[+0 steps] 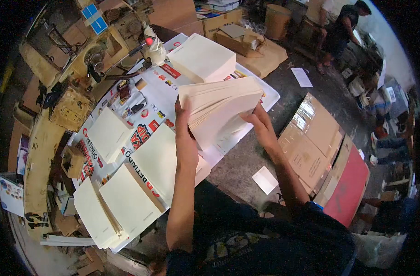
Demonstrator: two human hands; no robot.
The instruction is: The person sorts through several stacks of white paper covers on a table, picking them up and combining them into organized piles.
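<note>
Between my two hands a thick stack of cream paper sheets (228, 108) is held up over the table, its edges fanned into loose bundles on the left. My left hand (186, 126) grips the stack's left side, slightly blurred at the thumb. On the right side, my right hand (259, 123) clasps it with the fingers partly behind the sheets. Below lies another stack of cream paper (157, 156), partly covered by my left forearm. A tall block of white paper (203, 57) stands just beyond the held stack.
More paper stacks (127, 193) lie along the near left of the printed table cover (150, 85). A wrapped bottle (154, 46) stands at the far edge. Worn yellowish machinery (76, 108) borders the left. Flattened cardboard (311, 133) lies at right; other people (348, 27) are at the far right.
</note>
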